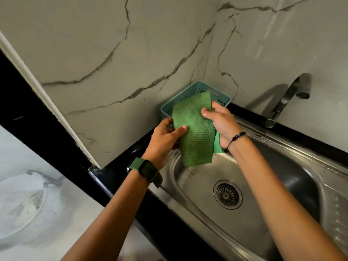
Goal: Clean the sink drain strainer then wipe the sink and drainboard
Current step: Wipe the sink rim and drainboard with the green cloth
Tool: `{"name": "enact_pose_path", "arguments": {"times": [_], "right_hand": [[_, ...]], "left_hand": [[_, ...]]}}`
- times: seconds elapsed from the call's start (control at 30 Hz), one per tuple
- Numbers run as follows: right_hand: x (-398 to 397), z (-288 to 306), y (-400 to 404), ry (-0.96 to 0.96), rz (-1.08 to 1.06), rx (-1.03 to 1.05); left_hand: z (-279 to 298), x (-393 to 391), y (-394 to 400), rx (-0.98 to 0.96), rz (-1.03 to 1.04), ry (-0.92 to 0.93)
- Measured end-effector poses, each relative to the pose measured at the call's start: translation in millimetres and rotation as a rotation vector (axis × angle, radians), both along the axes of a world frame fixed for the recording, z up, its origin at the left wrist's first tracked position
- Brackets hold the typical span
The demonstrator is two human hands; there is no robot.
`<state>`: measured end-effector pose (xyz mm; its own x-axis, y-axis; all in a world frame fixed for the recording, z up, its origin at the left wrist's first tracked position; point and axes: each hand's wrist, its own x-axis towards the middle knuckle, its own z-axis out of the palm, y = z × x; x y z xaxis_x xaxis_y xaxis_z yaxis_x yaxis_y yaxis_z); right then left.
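1. While we stood over the steel sink (267, 242), we held a green ribbed cloth (194, 132) up between both hands, above the basin's far left corner; it hung flat, its lower edge clear of the basin floor.
2. Our left hand (165, 140) pinched the cloth's left edge, thumb across the front and fingers curled behind; a dark green watch (148, 171) sat on that wrist.
3. Our right hand (220, 121) gripped the upper right edge, thumb pressed on the front and fingers wrapped behind; a black beaded bracelet (236, 137) circled that wrist; a lighter green fold of the cloth showed below that hand.
4. The drain strainer (227, 194) sat in its opening in the basin floor, well below the cloth and nearer to us; neither hand touched it.
5. A ribbed drainboard (339, 219) lay at the sink's right edge.
6. Behind the cloth a teal perforated basket (190, 91) stood in the corner on the black tabletop (116, 166), against the marble-patterned wall; a metal tap (290, 95) rose behind the sink, to the right.
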<state>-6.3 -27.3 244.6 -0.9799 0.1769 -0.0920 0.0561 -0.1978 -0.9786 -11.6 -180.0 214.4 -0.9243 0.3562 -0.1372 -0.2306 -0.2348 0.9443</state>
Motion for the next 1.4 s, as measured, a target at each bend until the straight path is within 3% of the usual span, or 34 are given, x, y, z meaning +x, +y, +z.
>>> {"name": "enact_pose_path", "arguments": {"times": [0.23,0.3,0.4,0.47,0.57,0.6,0.73,0.83,0.93,1.13,1.23,1.4], "right_hand": [[40.0,-51.8,-9.6,-0.098,0.049,0.254],[45.5,-64.4,-17.6,-0.143,0.023,0.469],[56.1,-89.4,-40.0,-0.14,0.045,0.973],[65.9,-108.3,-59.7,-0.056,0.182,1.164],[79.3,-134.4,-86.3,-0.079,0.49,1.155],[82.4,-141.0,-90.6,-0.109,0.527,1.13],[90.7,-150.5,-90.7,-0.107,0.509,1.139],[107.1,-150.5,-80.2,-0.063,0.543,1.15],[120.9,-150.7,-68.1,-0.086,0.579,1.136],[100.7,-160.0,-83.1,-0.153,0.613,1.352],[74.6,-166.7,-97.2,-0.189,0.569,1.471],[37.0,-171.1,-107.6,-0.237,0.37,1.436]], "left_hand": [[-30.3,36.4,-8.4,-0.107,0.047,-0.012],[-43.1,44.7,-16.0,-0.189,0.03,-0.016],[-62.4,55.5,-27.2,-0.358,0.008,-0.072],[-71.5,61.1,-33.8,-0.478,-0.029,-0.14],[-77.5,62.5,-42.8,-0.584,-0.104,-0.256],[-77.4,62.2,-44.4,-0.647,-0.092,-0.24],[-75.9,68.3,-35.8,-1.127,0.026,0.123],[-84.8,74.5,-35.7,-1.289,0.06,0.368],[-93.2,63.5,-44.7,-1.173,0.056,0.5],[-102.2,53.6,-52.2,-0.914,0.174,0.388],[-101.9,53.1,-48.2,-0.85,0.095,0.35],[-97.7,50.1,-34.2,-0.703,0.121,0.207]]}}
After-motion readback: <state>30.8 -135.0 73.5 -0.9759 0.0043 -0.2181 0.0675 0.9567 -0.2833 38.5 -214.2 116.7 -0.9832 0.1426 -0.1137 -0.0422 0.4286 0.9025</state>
